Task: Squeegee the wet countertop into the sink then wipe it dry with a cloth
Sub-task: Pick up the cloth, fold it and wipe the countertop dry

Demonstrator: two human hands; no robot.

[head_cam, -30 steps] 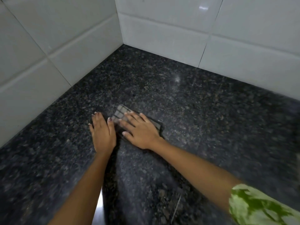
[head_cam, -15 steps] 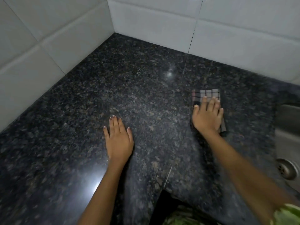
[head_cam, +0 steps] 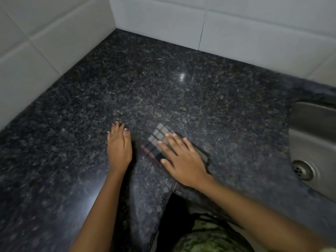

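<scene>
A folded checked cloth [head_cam: 157,137], grey with dark lines, lies flat on the dark speckled granite countertop [head_cam: 209,99]. My right hand [head_cam: 181,159] presses down on it with flat, spread fingers, covering its near half. My left hand [head_cam: 119,144] rests palm down on the bare countertop just left of the cloth, fingers together, holding nothing. The steel sink [head_cam: 316,135] sits at the right edge, its drain [head_cam: 302,170] visible. No squeegee is in view.
White tiled walls [head_cam: 60,40] meet in a corner at the back left and bound the countertop on two sides. The counter's front edge runs below my forearms. A green patterned garment [head_cam: 209,239] shows at the bottom.
My right hand slid the cloth from the right, near the sink, back to the left toward my left hand. The left hand stayed planted on the counter.
</scene>
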